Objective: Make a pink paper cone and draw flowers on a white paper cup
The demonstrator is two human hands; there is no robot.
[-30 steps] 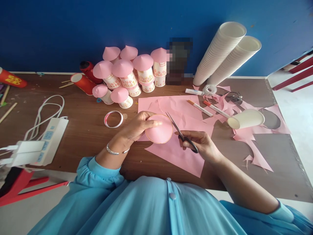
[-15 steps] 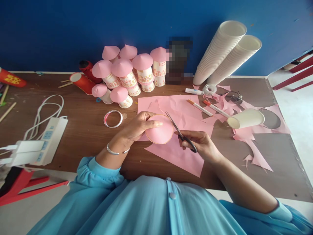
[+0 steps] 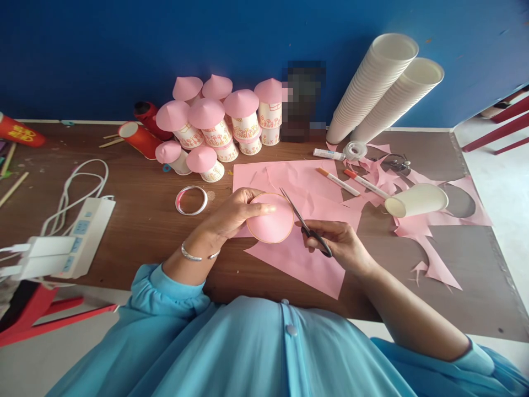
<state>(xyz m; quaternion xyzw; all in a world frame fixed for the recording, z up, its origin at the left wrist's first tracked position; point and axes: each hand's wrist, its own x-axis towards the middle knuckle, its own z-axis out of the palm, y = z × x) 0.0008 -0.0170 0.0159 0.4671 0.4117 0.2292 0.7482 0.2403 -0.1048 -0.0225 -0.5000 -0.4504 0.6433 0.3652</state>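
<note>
Between thumb and fingers, my left hand (image 3: 237, 212) pinches a round pink paper disc (image 3: 270, 223) with an orange line along its rim. My right hand (image 3: 341, 242) grips a pair of scissors (image 3: 303, 223) by the dark handles. The blades point up and left beside the disc's right edge. Below both hands, pink paper sheets (image 3: 306, 264) lie overlapped on the brown table (image 3: 231, 275). A roll of double-sided tape (image 3: 191, 200) lies flat to the left of my left hand.
Several paper cups with pink cone roofs (image 3: 206, 114) stand at the back. Two tall stacks of white cups (image 3: 372, 82) lean by the wall. Markers (image 3: 338, 182), a lying cup (image 3: 417, 200) and pink scraps (image 3: 438, 264) are at right, a power strip (image 3: 88, 237) at left.
</note>
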